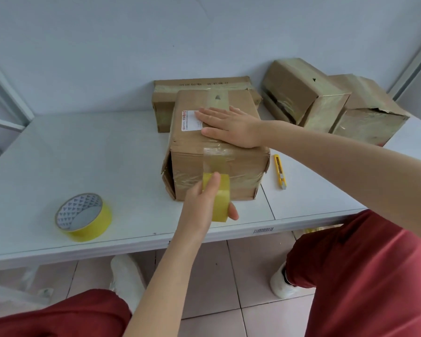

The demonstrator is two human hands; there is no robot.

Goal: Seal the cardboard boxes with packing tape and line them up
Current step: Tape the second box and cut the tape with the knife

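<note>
A brown cardboard box (pixel 187 142) with a white label stands in the middle of the white table (pixel 107 147). My right hand (pixel 229 126) lies flat on its top, fingers straight. My left hand (pixel 206 203) grips a yellow tape roll (pixel 221 199) against the box's near face. A strip of tape (pixel 215 161) runs from the roll up that face and over the top edge. The flap at the box's left end stands slightly ajar.
A second yellow tape roll (pixel 83 216) lies at the front left of the table. A yellow utility knife (pixel 280 171) lies right of the box. A flat box (pixel 199 88) sits behind it. Two taped boxes (pixel 304 91) (pixel 370 113) stand at the back right.
</note>
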